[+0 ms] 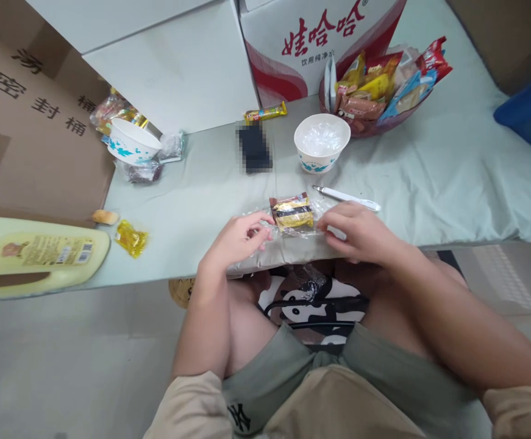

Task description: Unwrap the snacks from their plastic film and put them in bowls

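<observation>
A wrapped snack in a brown and gold packet lies near the table's front edge. Clear plastic film is spread under and around it. At the snack's left, my left hand has its fingers curled in, with the fingertips at the film's left side. My right hand bends its fingers and thumb together on the film's right side. Just beyond that hand lies a white utility knife. Behind the snack, a paper bowl with a blue leaf print holds crumpled clear wrapping.
Packaged snacks fill a red bowl at the back right, before a white and red carton. A blurred dark object and a yellow snack stick lie mid-table. Leftward are another paper bowl, a yellow packet and a pale jug.
</observation>
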A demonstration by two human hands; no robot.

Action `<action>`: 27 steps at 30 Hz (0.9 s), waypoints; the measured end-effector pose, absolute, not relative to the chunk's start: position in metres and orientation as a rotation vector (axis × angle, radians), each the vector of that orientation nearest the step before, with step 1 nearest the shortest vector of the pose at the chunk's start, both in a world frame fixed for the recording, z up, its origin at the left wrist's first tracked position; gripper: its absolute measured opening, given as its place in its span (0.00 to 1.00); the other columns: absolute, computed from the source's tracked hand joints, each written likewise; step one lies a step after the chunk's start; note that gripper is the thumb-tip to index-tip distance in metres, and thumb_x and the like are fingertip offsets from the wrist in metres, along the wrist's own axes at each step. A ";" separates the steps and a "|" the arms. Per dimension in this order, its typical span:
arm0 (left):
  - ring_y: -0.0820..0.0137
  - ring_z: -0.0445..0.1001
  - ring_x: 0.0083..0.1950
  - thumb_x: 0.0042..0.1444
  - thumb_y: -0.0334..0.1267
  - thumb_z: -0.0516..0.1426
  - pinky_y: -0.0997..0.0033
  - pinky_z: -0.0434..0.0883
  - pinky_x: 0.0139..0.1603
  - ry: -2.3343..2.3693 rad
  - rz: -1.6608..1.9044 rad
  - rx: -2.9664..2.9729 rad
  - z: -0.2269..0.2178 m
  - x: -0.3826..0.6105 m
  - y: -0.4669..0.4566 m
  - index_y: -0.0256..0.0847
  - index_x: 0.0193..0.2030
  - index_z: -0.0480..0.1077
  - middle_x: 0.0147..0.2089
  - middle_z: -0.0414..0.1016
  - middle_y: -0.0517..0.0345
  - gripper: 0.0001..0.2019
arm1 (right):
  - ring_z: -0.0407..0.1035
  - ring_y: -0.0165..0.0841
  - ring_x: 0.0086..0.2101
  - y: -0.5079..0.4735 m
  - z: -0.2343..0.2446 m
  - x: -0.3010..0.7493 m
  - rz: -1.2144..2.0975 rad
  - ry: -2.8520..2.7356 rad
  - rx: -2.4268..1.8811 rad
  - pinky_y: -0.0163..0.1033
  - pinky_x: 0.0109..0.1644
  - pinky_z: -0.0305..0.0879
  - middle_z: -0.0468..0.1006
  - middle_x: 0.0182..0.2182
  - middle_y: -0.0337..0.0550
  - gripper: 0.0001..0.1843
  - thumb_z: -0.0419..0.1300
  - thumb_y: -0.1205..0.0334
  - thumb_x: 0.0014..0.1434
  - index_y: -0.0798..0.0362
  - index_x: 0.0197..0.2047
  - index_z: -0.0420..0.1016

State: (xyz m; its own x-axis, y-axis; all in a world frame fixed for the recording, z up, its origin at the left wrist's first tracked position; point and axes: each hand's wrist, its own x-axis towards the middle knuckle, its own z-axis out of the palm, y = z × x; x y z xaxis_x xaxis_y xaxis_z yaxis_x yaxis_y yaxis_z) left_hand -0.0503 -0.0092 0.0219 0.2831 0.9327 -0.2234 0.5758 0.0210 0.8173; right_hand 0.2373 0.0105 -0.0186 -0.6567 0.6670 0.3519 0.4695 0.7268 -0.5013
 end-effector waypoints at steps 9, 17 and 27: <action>0.70 0.70 0.26 0.53 0.38 0.65 0.70 0.70 0.34 1.579 0.766 1.651 0.009 -0.056 -0.003 0.44 0.44 0.81 0.28 0.77 0.60 0.11 | 0.73 0.41 0.35 0.006 -0.024 0.240 0.411 -2.468 -1.214 0.52 0.51 0.57 0.80 0.27 0.46 0.16 0.54 0.55 0.67 0.48 0.37 0.82; 0.60 0.76 0.53 0.52 0.34 0.65 0.59 0.70 0.59 1.466 0.603 1.872 -0.008 -0.042 0.007 0.46 0.47 0.80 0.53 0.79 0.53 0.14 | 0.65 0.56 0.61 0.000 -0.025 0.224 0.235 -2.198 -1.351 0.61 0.62 0.54 0.76 0.60 0.51 0.17 0.59 0.60 0.63 0.45 0.55 0.77; 0.70 0.76 0.34 0.58 0.35 0.60 0.75 0.67 0.29 1.168 1.068 0.690 -0.004 0.000 0.015 0.41 0.33 0.68 0.38 0.80 0.56 0.05 | 0.72 0.54 0.52 -0.012 -0.027 0.187 0.561 -2.146 -1.462 0.58 0.52 0.73 0.72 0.56 0.60 0.36 0.64 0.48 0.59 0.54 0.66 0.65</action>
State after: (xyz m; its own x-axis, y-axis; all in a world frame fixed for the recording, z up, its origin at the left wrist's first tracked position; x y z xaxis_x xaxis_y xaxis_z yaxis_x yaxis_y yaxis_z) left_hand 0.0001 0.0146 -0.0039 0.0291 0.9232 -0.3832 -0.2988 0.3738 0.8780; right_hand 0.1867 -0.0116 -0.0266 -0.3137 0.9363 0.1579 0.7394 0.3453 -0.5781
